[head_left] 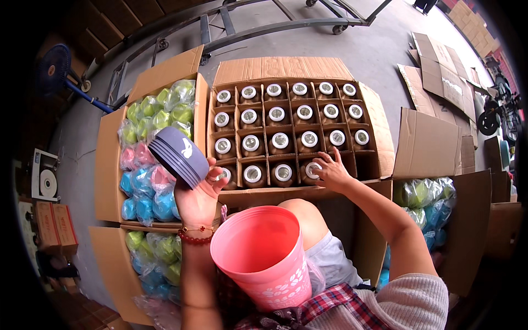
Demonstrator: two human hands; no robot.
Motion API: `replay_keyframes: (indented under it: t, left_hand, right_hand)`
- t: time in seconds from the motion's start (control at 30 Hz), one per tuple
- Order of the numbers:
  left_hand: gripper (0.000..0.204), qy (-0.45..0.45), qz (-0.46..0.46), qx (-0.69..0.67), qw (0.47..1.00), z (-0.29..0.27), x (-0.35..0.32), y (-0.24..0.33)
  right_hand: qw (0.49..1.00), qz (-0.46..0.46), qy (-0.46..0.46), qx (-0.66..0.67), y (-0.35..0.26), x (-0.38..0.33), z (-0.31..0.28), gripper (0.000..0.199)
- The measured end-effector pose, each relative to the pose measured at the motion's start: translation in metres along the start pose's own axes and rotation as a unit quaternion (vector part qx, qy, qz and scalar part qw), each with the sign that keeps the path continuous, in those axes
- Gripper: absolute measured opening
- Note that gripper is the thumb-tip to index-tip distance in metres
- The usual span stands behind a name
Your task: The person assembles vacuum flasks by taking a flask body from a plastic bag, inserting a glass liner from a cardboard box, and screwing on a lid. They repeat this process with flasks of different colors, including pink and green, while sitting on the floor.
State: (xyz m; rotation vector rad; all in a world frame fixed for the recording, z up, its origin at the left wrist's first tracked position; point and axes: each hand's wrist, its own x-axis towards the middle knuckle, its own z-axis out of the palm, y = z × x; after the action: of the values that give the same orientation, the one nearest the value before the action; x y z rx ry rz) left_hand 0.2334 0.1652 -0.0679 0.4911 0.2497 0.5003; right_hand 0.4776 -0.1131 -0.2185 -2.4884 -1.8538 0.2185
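Grey concrete floor (379,49), strewn with cardboard: flattened sheets (440,71) at the far right, a metal trolley frame (275,25) at the top, one blue fan (55,69) at the left. One large divided carton (286,69), flaps open, gridded into four rows of five cells; nineteen brown jars (279,142) with round pale lids stand in it, five in each of the three far rows, four in the near row, the near right cell showing no lid. One open carton (110,165) to its left, filled with bagged green, pink and blue items too many and too bunched to count; a second such carton (110,264) below it, a third (467,220) at the right. One pink plastic bucket (264,258), mouth up and tilted, between the forearms on the lap, near the left wrist. One stack of dark blue lids (176,155), about six, edges fanned. Left hand (199,195): raised, fingers curled round the stack, gripping it over the left carton's edge. Right hand (330,170): fingers spread, tips resting on the lid of the fourth jar (312,169) in the near row, well apart from the stack.
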Motion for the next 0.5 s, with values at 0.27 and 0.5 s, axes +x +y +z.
replay_keyframes:
  t: [0.27,0.5]
  left_hand:
    - [0.042,0.040,-0.087,0.047,0.994,0.015,-0.009,-0.020]
    - [0.058,0.003,-0.123,0.026,0.992,0.029,0.006,-0.038]
  right_hand:
    - [0.996,0.039,0.067,0.043,-0.006,0.002,-0.018,0.024]
    - [0.970,-0.081,0.227,0.016,-0.050,0.017,-0.255,0.029]
